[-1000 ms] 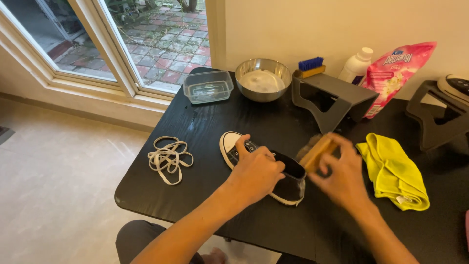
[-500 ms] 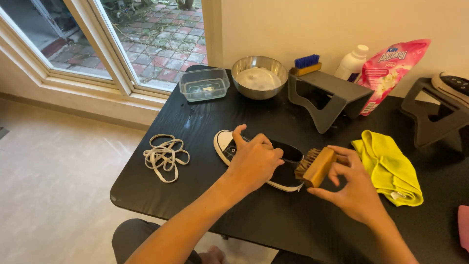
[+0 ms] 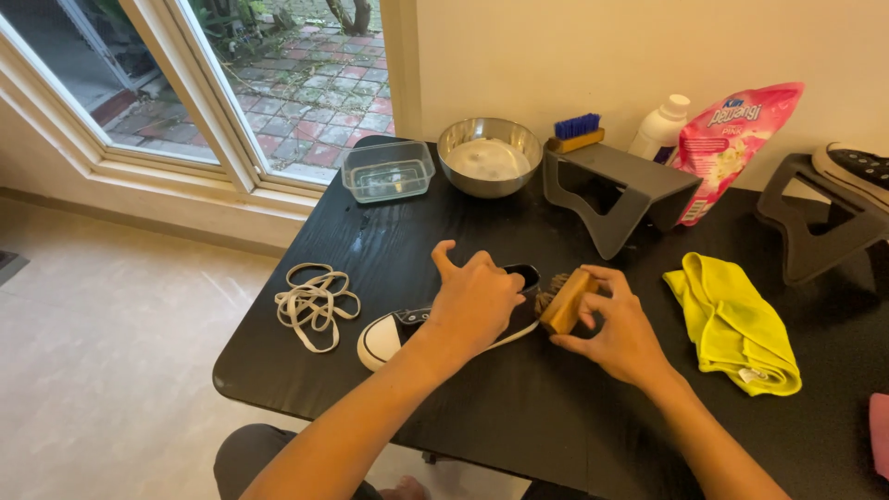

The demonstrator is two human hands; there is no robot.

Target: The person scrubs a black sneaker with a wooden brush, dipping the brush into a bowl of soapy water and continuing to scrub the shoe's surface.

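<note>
At frame centre on the black worktop (image 3: 389, 241), the left hand (image 3: 477, 301) pins a black sneaker (image 3: 394, 333); the right hand (image 3: 620, 329) has its grip closed around a wooden brush (image 3: 567, 301) against its heel. Pale tiled floor (image 3: 102, 343) lies left, a glass door (image 3: 185, 74) upper left.

My wooden brush (image 3: 567, 300) meets the canvas shoe (image 3: 407, 331) on the matt black counter (image 3: 389, 231); shiny metal bowl (image 3: 489, 157) behind

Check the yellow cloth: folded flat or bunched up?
Bunched up. The yellow cloth lies crumpled in loose folds on the black table, right of the right hand.
</note>
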